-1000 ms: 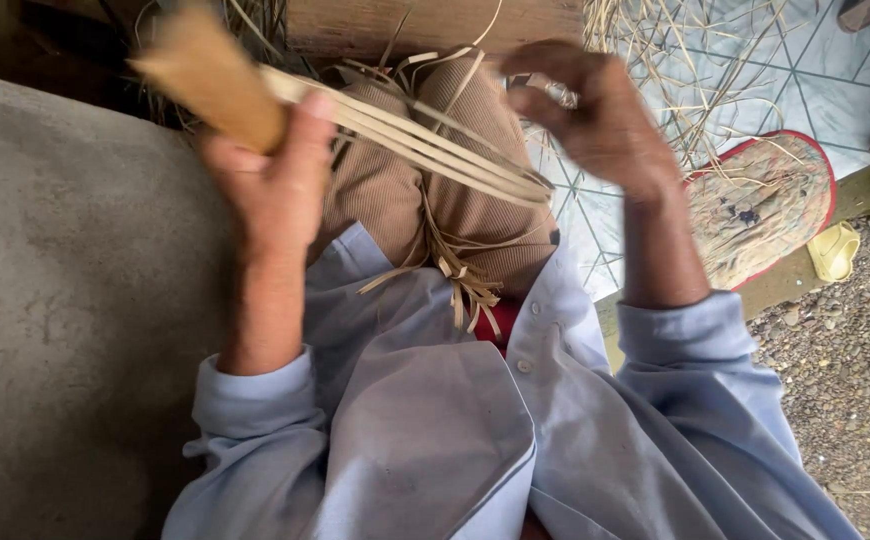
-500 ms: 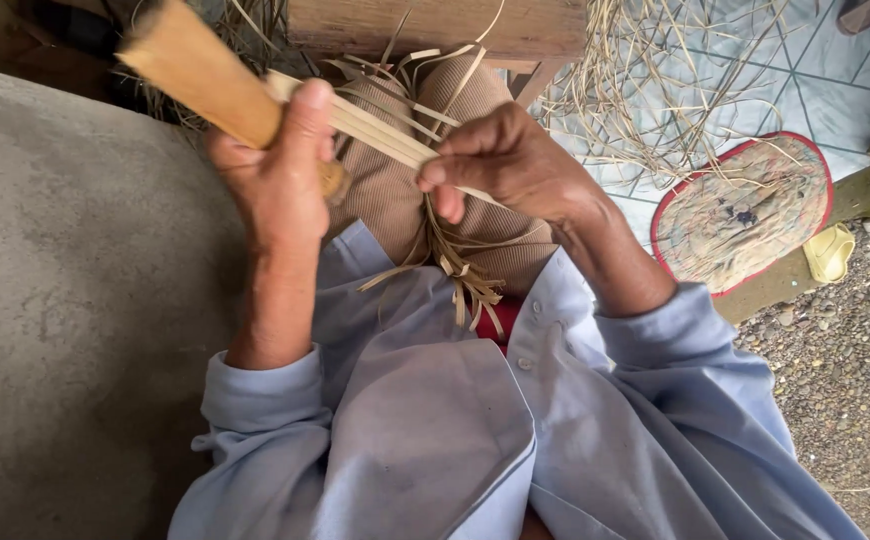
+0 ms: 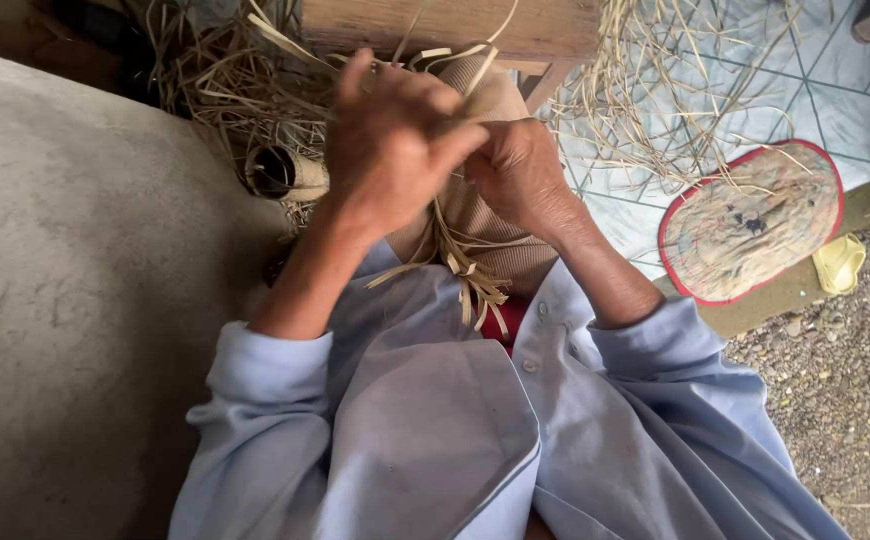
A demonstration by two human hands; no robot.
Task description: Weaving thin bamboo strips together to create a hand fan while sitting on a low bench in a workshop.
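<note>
Bamboo strips (image 3: pixel 460 262) are the work here, thin pale slivers gathered over the person's lap, their loose ends hanging down against the tan trousers. Largest in view is the grey concrete slab (image 3: pixel 65 300) on the left, then the tiled floor (image 3: pixel 785 80) strewn with a tangle of shavings (image 3: pixel 655 110), and the wooden stool (image 3: pixel 455 25) above the hands. A flat oval fan with a red rim (image 3: pixel 750 222) lies on the tiles, well apart from the work.

Both hands are together at the bundle's top. The left hand (image 3: pixel 390 150) is raised over it with fingers bent; the right hand (image 3: pixel 520 175) is closed just beside it. What exactly each hand pinches is hidden. Working well likely means keeping the strips flat, aligned and taut, since thin slivers may twist or split.
</note>
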